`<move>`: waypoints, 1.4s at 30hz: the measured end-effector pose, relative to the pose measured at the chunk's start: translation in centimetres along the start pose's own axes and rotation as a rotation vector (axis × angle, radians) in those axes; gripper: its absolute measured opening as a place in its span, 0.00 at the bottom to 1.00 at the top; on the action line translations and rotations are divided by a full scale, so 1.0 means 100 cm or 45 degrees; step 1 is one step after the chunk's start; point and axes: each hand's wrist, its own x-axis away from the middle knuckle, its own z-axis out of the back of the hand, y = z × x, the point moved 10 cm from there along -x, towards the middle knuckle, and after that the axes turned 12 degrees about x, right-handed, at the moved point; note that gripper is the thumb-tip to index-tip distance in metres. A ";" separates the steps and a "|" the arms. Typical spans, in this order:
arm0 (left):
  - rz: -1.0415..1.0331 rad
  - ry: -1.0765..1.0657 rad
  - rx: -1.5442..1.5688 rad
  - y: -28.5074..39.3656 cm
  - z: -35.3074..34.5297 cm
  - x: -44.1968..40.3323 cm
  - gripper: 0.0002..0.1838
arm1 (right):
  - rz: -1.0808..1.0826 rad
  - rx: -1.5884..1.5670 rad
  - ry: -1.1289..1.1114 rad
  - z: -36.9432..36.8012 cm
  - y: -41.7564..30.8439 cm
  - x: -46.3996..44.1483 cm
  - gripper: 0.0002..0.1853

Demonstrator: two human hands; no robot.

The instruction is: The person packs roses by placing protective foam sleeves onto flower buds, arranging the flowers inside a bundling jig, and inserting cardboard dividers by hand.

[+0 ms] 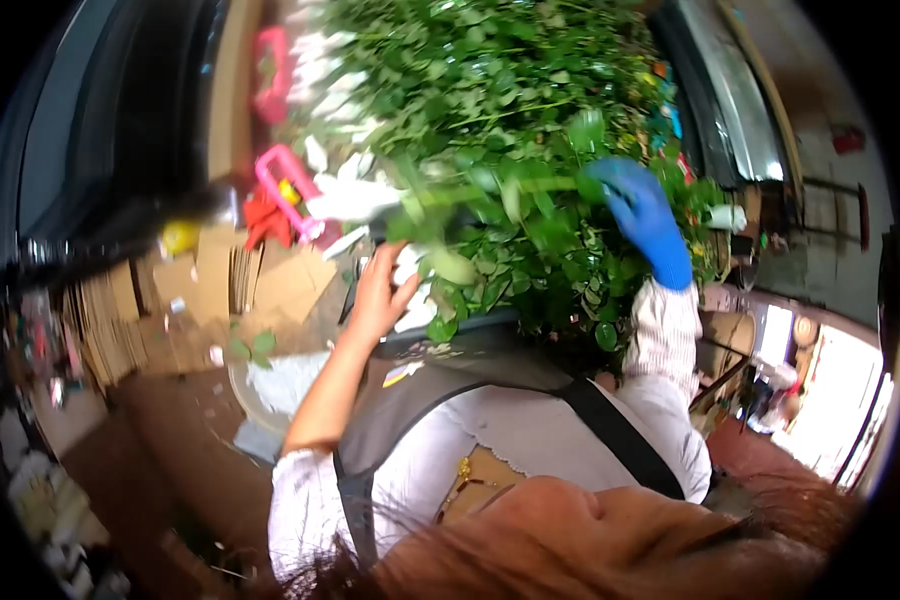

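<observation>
My left hand (377, 292), bare, reaches in at the left edge of a big pile of leafy green stems (490, 90). Its thumb and fingers are apart, beside white wrapped heads (410, 262) that look like sleeved flower buds. At the right side of the pile, my right hand (638, 208) in a blue knitted glove has its fingers curled round a leafy stem (535, 186). That stem runs left across the pile towards a white wrapped head (355, 200). It is smeared by motion. More white heads line the pile's left side.
Pink plastic handles (288, 185) and a red item (266, 218) lie left of the pile. Cardboard sheets (210, 275) stand further left, above a round tub with white material (280, 385). Black plastic sheeting (160, 110) borders the left; a grey apron (470, 375) covers my front.
</observation>
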 end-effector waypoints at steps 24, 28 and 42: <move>-0.172 0.361 -0.047 0.024 0.015 -0.002 0.17 | -0.186 0.377 -0.638 -0.188 -0.127 -0.007 0.19; -0.060 0.438 -0.252 0.018 0.022 -0.007 0.10 | -0.245 0.346 -0.598 -0.192 -0.124 -0.003 0.17; 0.534 0.329 0.751 -0.073 0.039 0.017 0.18 | -0.258 0.303 -0.658 -0.195 -0.128 -0.002 0.20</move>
